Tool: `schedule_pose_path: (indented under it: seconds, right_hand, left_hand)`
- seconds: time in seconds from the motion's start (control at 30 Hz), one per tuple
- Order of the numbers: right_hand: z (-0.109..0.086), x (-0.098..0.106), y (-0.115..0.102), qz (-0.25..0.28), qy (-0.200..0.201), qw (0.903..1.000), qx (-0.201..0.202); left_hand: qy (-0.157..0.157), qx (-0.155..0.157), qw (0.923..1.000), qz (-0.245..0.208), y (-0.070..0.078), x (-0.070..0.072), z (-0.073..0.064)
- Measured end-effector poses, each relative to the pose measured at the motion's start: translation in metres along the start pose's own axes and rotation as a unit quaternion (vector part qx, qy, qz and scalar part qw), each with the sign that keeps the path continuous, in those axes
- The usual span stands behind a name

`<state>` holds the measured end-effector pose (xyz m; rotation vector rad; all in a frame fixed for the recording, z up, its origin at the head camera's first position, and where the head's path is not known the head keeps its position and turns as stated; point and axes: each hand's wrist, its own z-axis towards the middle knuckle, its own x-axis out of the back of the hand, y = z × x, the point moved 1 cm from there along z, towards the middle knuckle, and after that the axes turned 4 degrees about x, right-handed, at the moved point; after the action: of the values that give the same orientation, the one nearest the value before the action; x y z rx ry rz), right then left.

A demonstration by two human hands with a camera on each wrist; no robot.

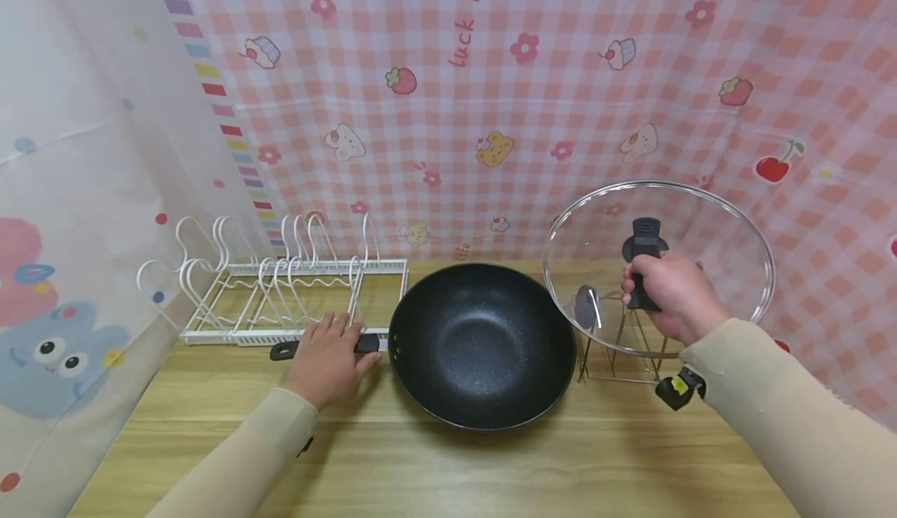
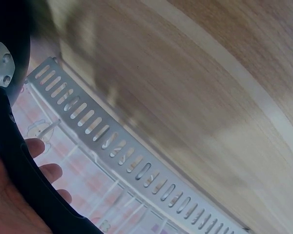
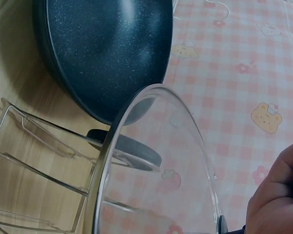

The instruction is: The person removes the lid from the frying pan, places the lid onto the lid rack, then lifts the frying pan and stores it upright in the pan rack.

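Note:
A black wok [image 1: 483, 347] stands on the wooden table in the middle, its cavity facing up. My left hand [image 1: 325, 362] lies over the wok's black handle [image 1: 286, 350], fingers extended across it. In the left wrist view, the handle [image 2: 27, 170] runs across the palm and the fingertips [image 2: 51, 173] reach past it uncurled. My right hand [image 1: 676, 292] grips the black handle [image 1: 646, 239] of a round glass lid [image 1: 729, 245]. The lid is tilted, right of the wok, above a wire rack. Only part of the right hand shows in the right wrist view.
The wire rack [image 3: 44, 173] stands right of the wok, with a dark round disc [image 3: 136, 156] at it. A white rack with several upright loops [image 1: 245, 339] lies at the left, behind the wok's handle. A checked curtain [image 1: 434, 113] hangs behind the table.

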<state>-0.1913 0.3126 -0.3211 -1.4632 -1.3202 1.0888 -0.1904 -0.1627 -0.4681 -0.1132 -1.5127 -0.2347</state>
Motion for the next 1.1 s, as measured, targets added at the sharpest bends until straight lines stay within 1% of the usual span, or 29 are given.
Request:
schedule_pose_path:
  seconds: [0.17,0.43,0.53,0.77,1.1]
  right_hand:
    - [0.0,0.004,0.0,0.004,0.008,1.0,0.001]
    - [-0.002,0.012,-0.004,0.016,0.001,0.9999,-0.006]
    - [-0.002,0.015,-0.005,0.016,0.002,0.9998,-0.008]
    - [-0.001,0.021,-0.006,0.033,0.005,0.9994,-0.008]
    - [-0.002,0.027,-0.006,0.024,0.011,0.9997,-0.001]
  left_hand:
    - [0.001,0.0,1.0,-0.001,0.0,-0.001,0.0]
    - [0.003,-0.002,1.0,-0.001,0.0,-0.002,-0.001]
    - [0.005,-0.002,1.0,-0.001,0.0,-0.002,-0.001]
    - [0.01,-0.004,0.9999,-0.002,-0.001,-0.002,0.0]
    - [0.011,-0.004,0.9999,0.001,-0.001,-0.003,0.0]
